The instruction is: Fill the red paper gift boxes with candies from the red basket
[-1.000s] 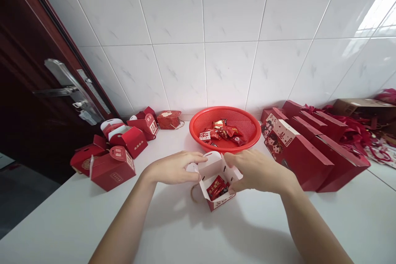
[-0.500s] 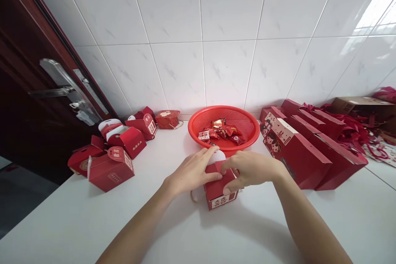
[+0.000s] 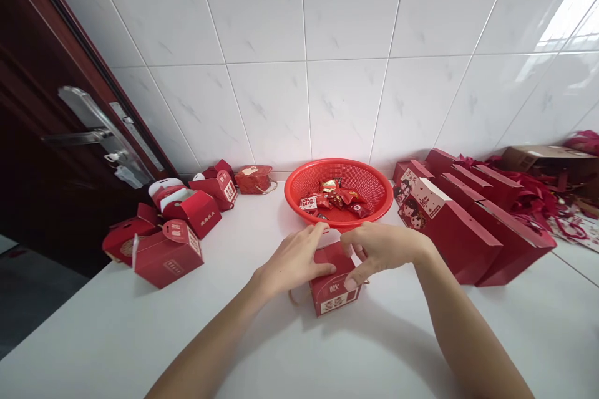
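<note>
A small red paper gift box [image 3: 334, 290] stands on the white table in front of me, its printed front facing me. My left hand [image 3: 294, 259] grips its left side, the thumb lying across the top and the fingers reaching to the far edge. On the right side my right hand [image 3: 374, 252] holds the box, with bent fingers at the far edge and the thumb against the front. A white rounded flap [image 3: 330, 238] stands up at the back of the box, between my hands. Cord loops show at both sides.
Behind the box sits a red plastic basket [image 3: 292, 193] with several wrapped sweets [image 3: 336, 199]. More red boxes [image 3: 169, 255] stand at the left, near a dark door [image 3: 42, 137]. Large red gift bags [image 3: 461, 240] and a cardboard box [image 3: 543, 157] are at the right, by the tiled wall.
The front flap now lies down over the box front, showing its printing. My right hand has shifted slightly to the right, and the white back flap has tilted.
</note>
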### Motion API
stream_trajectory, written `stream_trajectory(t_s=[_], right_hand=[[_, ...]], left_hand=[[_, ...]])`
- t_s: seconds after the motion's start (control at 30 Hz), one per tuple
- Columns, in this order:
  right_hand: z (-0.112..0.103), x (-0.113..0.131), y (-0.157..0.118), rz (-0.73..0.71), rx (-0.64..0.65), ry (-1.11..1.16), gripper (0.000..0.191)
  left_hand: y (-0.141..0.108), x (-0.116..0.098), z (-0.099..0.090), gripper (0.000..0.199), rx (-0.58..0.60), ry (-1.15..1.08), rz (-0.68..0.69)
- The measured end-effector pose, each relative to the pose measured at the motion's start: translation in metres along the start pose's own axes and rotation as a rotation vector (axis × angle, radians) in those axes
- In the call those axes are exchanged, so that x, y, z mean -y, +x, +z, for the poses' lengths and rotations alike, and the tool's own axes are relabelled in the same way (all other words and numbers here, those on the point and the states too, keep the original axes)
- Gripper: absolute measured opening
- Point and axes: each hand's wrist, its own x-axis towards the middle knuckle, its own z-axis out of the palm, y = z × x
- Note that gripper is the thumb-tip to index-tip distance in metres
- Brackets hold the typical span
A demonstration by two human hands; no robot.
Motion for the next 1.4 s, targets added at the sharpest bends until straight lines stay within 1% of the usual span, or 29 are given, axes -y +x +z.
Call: stream_trajectory(t_s=[0.07,0.1,0.2,0.33,0.4,0.5,0.53,0.63,0.7,0.8,0.87,0.97,1.07,1.17,1.3,1.4], right_hand=[[0.000,-0.001,0.001,0.010,-0.021,-0.012,0.055],[0.001,-0.001,0.001,0.018,-0.031,-0.025,0.053],[0.002,-0.001,0.004,0.054,-0.051,-0.068,0.047],[0.002,0.002,0.007,0.136,-0.049,-0.129,0.041],[0.003,0.003,0.010,0.156,-0.043,-0.162,0.039],[0.005,0.004,0.013,0.173,-0.043,-0.204,0.039],[0.005,0.003,0.015,0.184,-0.043,-0.211,0.040],[0.006,-0.002,0.017,0.198,-0.040,-0.168,0.046],[0.006,-0.009,0.018,0.179,-0.028,-0.094,0.052],[0.004,-0.023,0.022,0.113,0.013,0.018,0.059],[0.004,-0.033,0.025,0.086,0.048,0.088,0.064],[0.005,-0.042,0.032,0.044,0.119,0.201,0.068],[0.006,-0.045,0.038,-0.039,0.176,0.271,0.060],[0.007,-0.047,0.041,-0.090,0.179,0.304,0.055],[0.009,-0.047,0.044,-0.094,0.153,0.354,0.044],[0.012,-0.042,0.047,-0.063,0.091,0.327,0.032]], left_hand=[[0.001,-0.001,0.000,0.034,0.005,0.021,-0.009],[0.001,-0.001,0.000,0.029,0.004,0.026,-0.001],[0.003,0.001,0.000,0.021,-0.006,0.044,0.065],[0.004,0.007,-0.005,0.027,0.043,0.029,0.148],[0.004,0.008,-0.009,0.035,0.058,-0.018,0.176],[0.002,0.009,-0.015,0.050,0.102,-0.060,0.180],[0.001,0.009,-0.017,0.050,0.124,-0.066,0.176],[-0.003,0.009,-0.018,0.036,0.193,-0.097,0.150],[-0.005,0.009,-0.017,0.039,0.231,-0.117,0.089],[-0.006,0.011,-0.016,0.043,0.256,-0.104,-0.013],[-0.005,0.014,-0.016,0.046,0.271,-0.076,-0.038],[0.000,0.024,-0.018,0.050,0.273,-0.056,-0.031],[0.005,0.034,-0.022,0.050,0.261,-0.108,0.004],[0.010,0.040,-0.024,0.049,0.294,-0.217,0.017],[0.012,0.042,-0.024,0.050,0.341,-0.289,0.001],[0.013,0.041,-0.023,0.052,0.339,-0.306,-0.006]])
